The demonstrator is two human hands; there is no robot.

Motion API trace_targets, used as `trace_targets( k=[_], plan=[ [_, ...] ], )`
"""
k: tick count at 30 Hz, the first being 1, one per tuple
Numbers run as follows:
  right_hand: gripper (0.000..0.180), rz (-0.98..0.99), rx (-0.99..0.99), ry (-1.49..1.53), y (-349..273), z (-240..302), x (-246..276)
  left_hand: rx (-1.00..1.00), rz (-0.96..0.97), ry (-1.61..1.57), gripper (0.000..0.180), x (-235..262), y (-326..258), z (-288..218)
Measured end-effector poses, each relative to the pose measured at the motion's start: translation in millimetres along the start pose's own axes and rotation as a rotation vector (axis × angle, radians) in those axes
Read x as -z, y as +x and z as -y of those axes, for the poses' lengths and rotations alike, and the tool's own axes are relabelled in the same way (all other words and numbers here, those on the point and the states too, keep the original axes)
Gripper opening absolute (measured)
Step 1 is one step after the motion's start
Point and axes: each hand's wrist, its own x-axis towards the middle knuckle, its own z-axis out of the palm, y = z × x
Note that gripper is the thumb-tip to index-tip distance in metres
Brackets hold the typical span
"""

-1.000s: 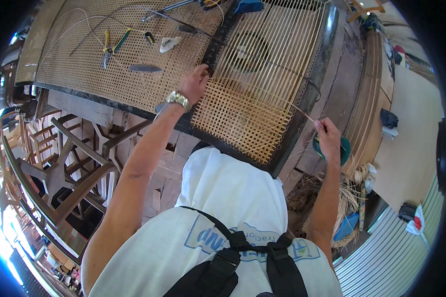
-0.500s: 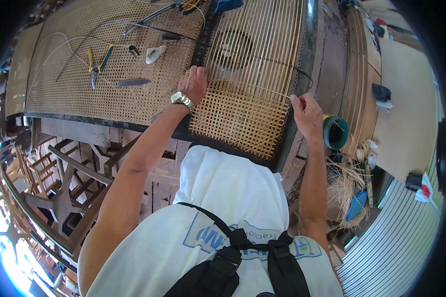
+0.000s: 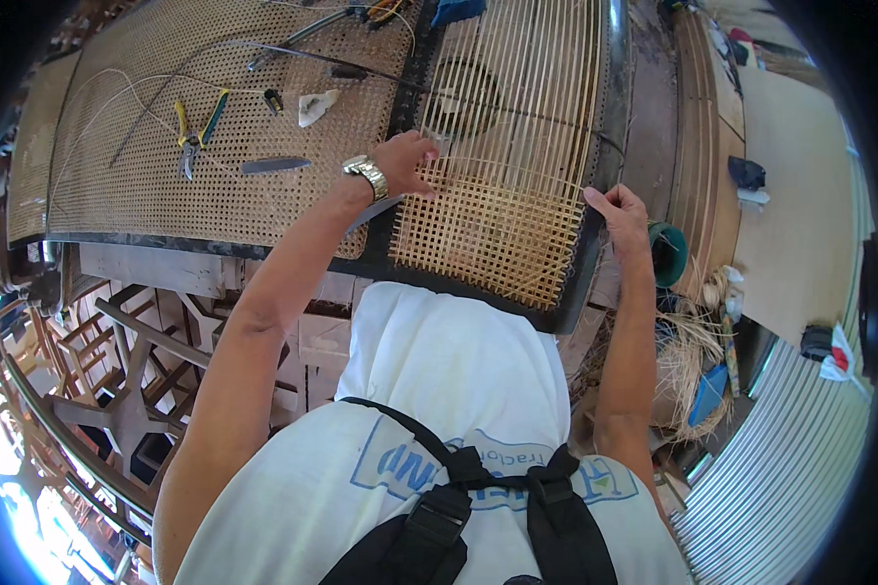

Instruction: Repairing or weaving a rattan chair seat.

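– two hands of ours are reaching to the cane panel (image 3: 488,234). where is it lying?
– just ahead of us, inside a dark frame (image 3: 583,258); its near part is showing close weave, its far part parallel strands.
– what is our left hand (image 3: 405,168) gripping?
– nothing we are seeing: thumb and fingers are standing apart over the left edge.
– and our right hand (image 3: 622,210)?
– its thumb and forefinger are nearly meeting at the right edge; we cannot tell whether they are pinching a strand.
– farther left?
– yellow-and-green-handled cutters (image 3: 200,136) are lying near a grey blade (image 3: 275,166).
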Motion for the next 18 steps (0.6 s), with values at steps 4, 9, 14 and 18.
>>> trace_targets(
  k=[4, 9, 14, 18],
  plan=[
    [0.033, -0.005, -0.05, 0.21, -5.6, -8.9, -2.6, 0.092, 0.004, 0.002, 0.071, -2.1, 4.5, -4.7],
    [0.03, 0.023, 0.019, 0.144, -15.2, -7.7, -2.6, 0.109, 0.153, -0.027, 0.072, 9.7, 15.8, -2.5],
    [0.029, 0.036, -0.071, 0.223, -15.3, 3.7, 1.0, 0.103, 0.233, 0.018, 0.068, 17.8, 19.9, -7.7],
    [0.028, 0.054, -0.049, 0.208, -12.4, 5.0, 1.7, -0.048, -0.028, -0.092, 0.071, -10.0, 14.0, -28.2]
  ],
)
